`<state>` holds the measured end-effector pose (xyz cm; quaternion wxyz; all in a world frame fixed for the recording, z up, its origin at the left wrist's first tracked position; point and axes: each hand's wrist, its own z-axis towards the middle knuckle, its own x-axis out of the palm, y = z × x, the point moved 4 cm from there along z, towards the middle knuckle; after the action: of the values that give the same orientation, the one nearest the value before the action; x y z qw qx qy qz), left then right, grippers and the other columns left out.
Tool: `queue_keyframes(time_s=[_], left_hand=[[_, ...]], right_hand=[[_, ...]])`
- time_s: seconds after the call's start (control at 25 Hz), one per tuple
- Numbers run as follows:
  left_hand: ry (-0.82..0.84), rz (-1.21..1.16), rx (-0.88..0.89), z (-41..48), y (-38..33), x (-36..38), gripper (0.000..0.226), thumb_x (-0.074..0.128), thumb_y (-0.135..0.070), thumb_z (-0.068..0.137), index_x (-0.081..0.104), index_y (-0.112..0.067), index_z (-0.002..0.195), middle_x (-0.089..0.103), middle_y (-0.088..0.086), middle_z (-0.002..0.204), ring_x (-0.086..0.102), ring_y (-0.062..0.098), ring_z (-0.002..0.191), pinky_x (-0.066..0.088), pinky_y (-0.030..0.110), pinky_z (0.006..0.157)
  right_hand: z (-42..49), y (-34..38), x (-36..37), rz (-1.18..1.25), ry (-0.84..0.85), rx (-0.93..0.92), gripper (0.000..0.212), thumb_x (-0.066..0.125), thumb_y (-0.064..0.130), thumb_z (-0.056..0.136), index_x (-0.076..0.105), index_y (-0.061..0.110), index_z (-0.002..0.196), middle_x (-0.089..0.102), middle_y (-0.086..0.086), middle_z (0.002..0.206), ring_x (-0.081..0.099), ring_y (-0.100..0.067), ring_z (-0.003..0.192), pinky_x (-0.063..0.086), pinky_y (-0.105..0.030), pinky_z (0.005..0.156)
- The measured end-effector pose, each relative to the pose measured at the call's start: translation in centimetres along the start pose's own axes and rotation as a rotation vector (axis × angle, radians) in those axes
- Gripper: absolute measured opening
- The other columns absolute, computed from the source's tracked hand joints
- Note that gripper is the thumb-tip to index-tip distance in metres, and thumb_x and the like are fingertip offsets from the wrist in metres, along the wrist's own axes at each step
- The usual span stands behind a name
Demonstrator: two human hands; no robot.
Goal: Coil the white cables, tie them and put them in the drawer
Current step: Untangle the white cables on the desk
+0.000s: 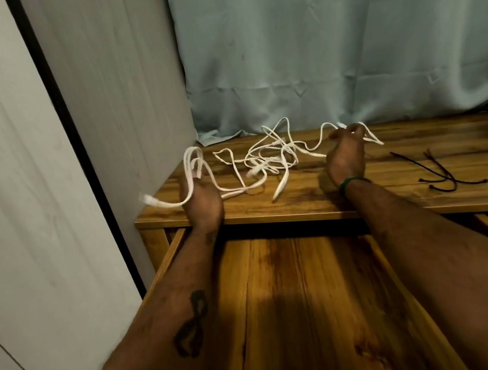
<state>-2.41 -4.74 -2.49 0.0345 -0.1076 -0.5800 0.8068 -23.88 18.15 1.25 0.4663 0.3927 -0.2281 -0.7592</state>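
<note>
White cables (267, 156) tangled between both | left hand (202, 203) grips some | right hand (346, 153) pinches one

drawer (301, 303) open and bare, cable tangle (267, 156) mid-tabletop (302, 201)

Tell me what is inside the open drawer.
The drawer shows only bare wooden floor, no cable. The left forearm and right forearm cover strips of it, and its back is hidden under the tabletop, where the white cables are.
</note>
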Motion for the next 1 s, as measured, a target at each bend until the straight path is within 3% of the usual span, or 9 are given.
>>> queue_keyframes(time_s=[0.12, 0.2, 0.28, 0.36, 0.44, 0.56, 0.76, 0.88, 1.0], left_hand=[[0.149, 0.335, 0.262, -2.0, -0.7, 0.9, 0.030, 0.045, -0.012, 0.103, 0.053, -0.005, 0.131, 0.065, 0.014, 0.119, 0.063, 0.030, 0.101, 0.041, 0.030, 0.075], [0.121, 0.357, 0.259, -2.0, -0.9, 0.8, 0.028, 0.044, -0.016, 0.105, 0.050, -0.005, 0.130, 0.063, 0.015, 0.120, 0.062, 0.030, 0.104, 0.040, 0.033, 0.076], [0.071, 0.359, 0.240, -2.2, -1.3, 0.4, 0.028, 0.045, -0.016, 0.105, 0.049, -0.005, 0.130, 0.062, 0.015, 0.122, 0.061, 0.031, 0.107, 0.039, 0.033, 0.078], [-0.022, 0.296, 0.188, -2.4, -1.5, -0.3, 0.026, 0.048, -0.014, 0.104, 0.049, -0.005, 0.128, 0.062, 0.015, 0.123, 0.061, 0.030, 0.109, 0.040, 0.031, 0.078], [-0.118, 0.161, 0.032, -1.8, -1.3, -1.0, 0.024, 0.050, -0.011, 0.103, 0.051, -0.005, 0.127, 0.063, 0.014, 0.124, 0.062, 0.029, 0.111, 0.043, 0.032, 0.080], [-0.189, 0.077, -0.096, -0.7, -0.8, -2.4, 0.027, 0.058, -0.010, 0.099, 0.052, -0.007, 0.125, 0.064, 0.012, 0.123, 0.064, 0.030, 0.112, 0.048, 0.033, 0.083], [-0.027, 0.068, 0.217, -2.8, -0.8, -2.5, 0.039, 0.061, -0.011, 0.095, 0.050, -0.006, 0.132, 0.062, 0.016, 0.122, 0.061, 0.028, 0.108, 0.048, 0.036, 0.085], [0.017, 0.275, 0.245, -2.9, -2.1, -1.9, 0.026, 0.043, -0.022, 0.106, 0.050, -0.007, 0.125, 0.062, 0.014, 0.118, 0.059, 0.027, 0.102, 0.038, 0.035, 0.077], [0.041, 0.342, 0.355, -3.1, -3.0, -1.4, 0.029, 0.035, -0.030, 0.109, 0.051, -0.008, 0.118, 0.062, 0.012, 0.106, 0.058, 0.027, 0.095, 0.035, 0.033, 0.076]], right_hand=[[0.5, -0.8, 2.2, -0.365, 0.327, -0.030, 0.047, 0.074, 0.015, 0.077, 0.062, 0.008, 0.121, 0.043, -0.025, 0.139, 0.046, -0.047, 0.127, 0.039, -0.050, 0.106], [0.4, 0.1, 2.1, -0.618, 0.251, -0.141, 0.047, 0.077, 0.036, 0.076, 0.065, 0.013, 0.115, 0.048, -0.020, 0.137, 0.043, -0.046, 0.127, 0.037, -0.056, 0.103], [-1.3, 3.1, 1.7, -0.444, 0.199, -0.342, 0.039, 0.055, 0.046, 0.090, 0.066, 0.015, 0.111, 0.057, -0.015, 0.127, 0.052, -0.040, 0.117, 0.043, -0.050, 0.096], [-4.4, 5.1, 2.7, -0.205, 0.479, -0.474, 0.049, 0.038, 0.057, 0.097, 0.066, 0.022, 0.117, 0.064, -0.008, 0.124, 0.058, -0.030, 0.114, 0.048, -0.041, 0.092], [-6.1, 4.7, 3.8, -0.225, 0.696, -0.509, 0.042, 0.048, 0.052, 0.095, 0.069, 0.024, 0.118, 0.066, -0.005, 0.125, 0.060, -0.025, 0.114, 0.049, -0.036, 0.093], [-4.6, 2.3, 4.1, -0.300, 0.518, -0.396, 0.029, 0.059, 0.026, 0.087, 0.075, 0.014, 0.108, 0.067, -0.013, 0.119, 0.063, -0.031, 0.109, 0.052, -0.033, 0.091], [-2.0, 1.1, 5.2, -0.544, 0.462, -0.316, 0.026, 0.053, 0.012, 0.089, 0.071, 0.003, 0.106, 0.065, -0.022, 0.112, 0.064, -0.041, 0.104, 0.053, -0.040, 0.088], [-1.9, 2.7, 5.5, -0.576, 0.436, -0.429, 0.030, 0.064, 0.007, 0.079, 0.066, 0.008, 0.109, 0.063, -0.017, 0.114, 0.065, -0.040, 0.102, 0.055, -0.042, 0.085], [-2.3, 5.7, 4.8, -0.762, 0.226, -0.647, 0.028, 0.059, 0.011, 0.085, 0.063, 0.008, 0.113, 0.055, -0.018, 0.123, 0.058, -0.040, 0.103, 0.049, -0.047, 0.087]])
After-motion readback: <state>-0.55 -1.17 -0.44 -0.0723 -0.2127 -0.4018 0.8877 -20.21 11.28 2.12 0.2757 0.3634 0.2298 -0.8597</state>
